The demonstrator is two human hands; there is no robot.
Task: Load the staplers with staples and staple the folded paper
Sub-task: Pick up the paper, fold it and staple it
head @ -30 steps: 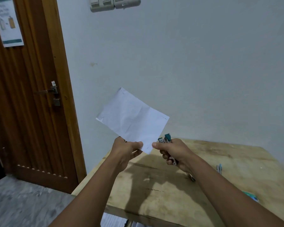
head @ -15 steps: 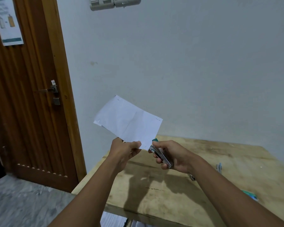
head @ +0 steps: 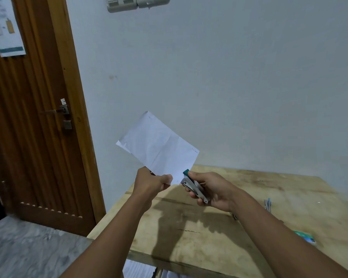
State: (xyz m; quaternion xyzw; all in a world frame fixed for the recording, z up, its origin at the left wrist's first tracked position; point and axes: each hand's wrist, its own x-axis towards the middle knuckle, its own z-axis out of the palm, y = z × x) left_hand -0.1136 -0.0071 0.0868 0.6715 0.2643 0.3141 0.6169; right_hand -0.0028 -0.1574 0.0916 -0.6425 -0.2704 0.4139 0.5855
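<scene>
My left hand [head: 152, 180] pinches the lower edge of a folded white paper [head: 158, 146], holding it up in the air above the table's left end. Small staple marks show near its corners. My right hand [head: 211, 190] grips a small stapler [head: 193, 186] with a teal top and metal underside. The stapler's nose sits at the paper's lower right corner, just right of my left thumb. Whether the paper lies inside the stapler's jaw I cannot tell.
A wooden table [head: 289, 197] fills the lower right. On it lie a second small stapler [head: 268, 203] and a teal staple box [head: 305, 236], partly hidden behind my right forearm. A wooden door [head: 28, 137] stands at left, a white wall behind.
The paper has dropped lower and tilted flatter. My right hand turned the stapler over and brought its nose to the paper's lower right corner.
</scene>
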